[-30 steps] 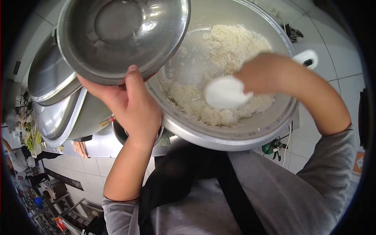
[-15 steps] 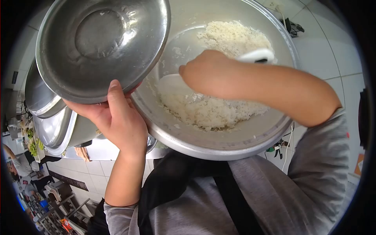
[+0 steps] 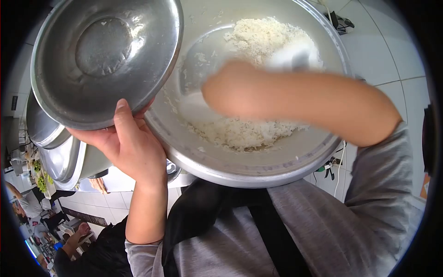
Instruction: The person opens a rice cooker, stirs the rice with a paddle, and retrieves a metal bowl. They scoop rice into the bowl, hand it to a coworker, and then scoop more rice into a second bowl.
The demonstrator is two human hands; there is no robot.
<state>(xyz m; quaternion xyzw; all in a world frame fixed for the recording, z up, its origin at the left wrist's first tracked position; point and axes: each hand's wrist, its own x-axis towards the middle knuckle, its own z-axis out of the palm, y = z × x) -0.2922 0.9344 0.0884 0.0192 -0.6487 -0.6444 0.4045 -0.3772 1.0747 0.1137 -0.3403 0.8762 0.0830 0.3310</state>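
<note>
My left hand [image 3: 131,150] grips the rim of a round metal bowl [image 3: 104,46], thumb on the inner side; the bowl is tilted and only a few rice grains show in it. Below me is a large metal pot [image 3: 258,173]. White rice [image 3: 272,37] lies heaped along its far side, and more of it lies near its front wall. Over the pot is my right hand [image 3: 235,87], blurred, closed around a white paddle [image 3: 194,106] whose pale blade shows just past the hand, low by the rice. A blurred white thing [image 3: 295,57] shows behind my forearm.
Left of the pot are metal lids [image 3: 62,161] and green produce [image 3: 41,182]. A person in black [image 3: 92,251] is at the lower left, another in grey [image 3: 30,203] farther off. Cables [image 3: 340,23] lie by the tiled floor at the right.
The metal bowl and my left hand have moved left and a little within view. My right hand has shifted slightly left and is more blurred. A person in black has appeared at the lower left.
</note>
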